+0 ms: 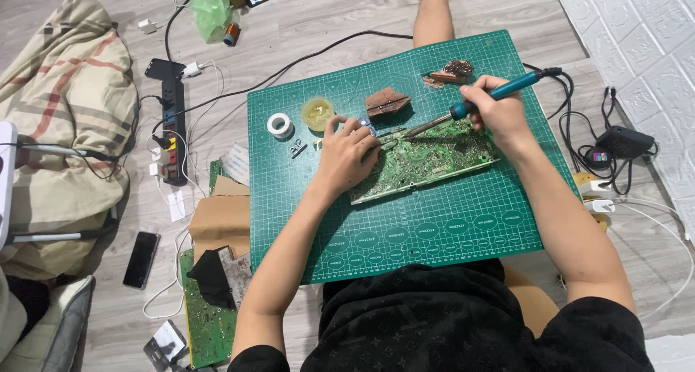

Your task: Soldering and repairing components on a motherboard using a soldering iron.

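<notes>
A green circuit board [427, 162] lies tilted on a green cutting mat [405, 220]. My right hand [498, 111] grips a blue-handled soldering iron [478, 104], its metal tip pointing left onto the board's upper edge. My left hand [346, 153] rests on the board's left end, fingers pinched near the iron's tip; whether it holds solder wire I cannot tell. A white solder spool [279, 125], a round yellow flux tin [317, 113] and a brown sponge piece [386, 102] sit just above my left hand.
A black power strip [172, 119] with plugs and cables lies left of the mat. Cardboard [218, 216], another green board [206, 321] and a black phone [140, 260] are on the floor at left. A black adapter [624, 142] and cables lie right. A blanket [61, 126] is far left.
</notes>
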